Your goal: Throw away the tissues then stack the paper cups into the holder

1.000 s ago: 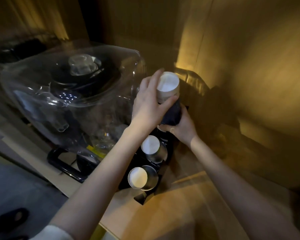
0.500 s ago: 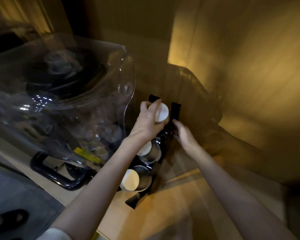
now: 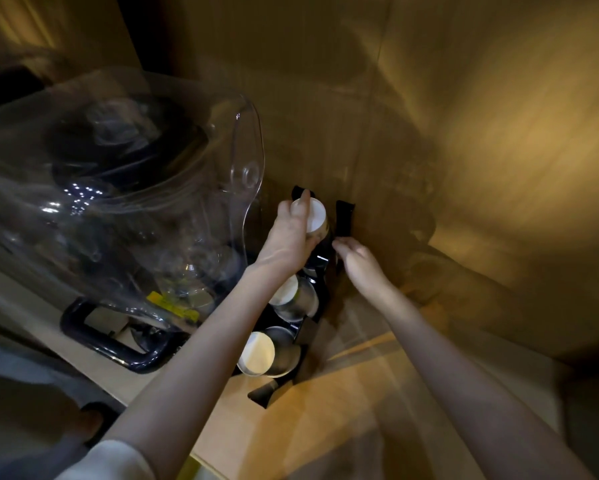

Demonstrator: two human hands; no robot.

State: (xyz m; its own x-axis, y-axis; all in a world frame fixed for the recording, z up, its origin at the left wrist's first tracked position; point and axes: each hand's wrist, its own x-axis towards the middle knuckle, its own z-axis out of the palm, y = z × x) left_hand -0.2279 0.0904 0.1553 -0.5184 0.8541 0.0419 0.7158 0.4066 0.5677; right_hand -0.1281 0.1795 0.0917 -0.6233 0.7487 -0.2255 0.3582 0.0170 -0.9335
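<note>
At the centre of the frame the left hand gripped a paper cup, fingers wrapped around its side, base up, at the top of the black holder. The right hand lay against the holder's right edge, fingers loosely curled (apparently holding nothing, though blur hid the tips). Two more cups sat lower in the holder.

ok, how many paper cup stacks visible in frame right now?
3. One stack gripped in the left hand at the holder's far end, one in the middle slot, one in the nearest slot. The forearm may hide more.
</note>
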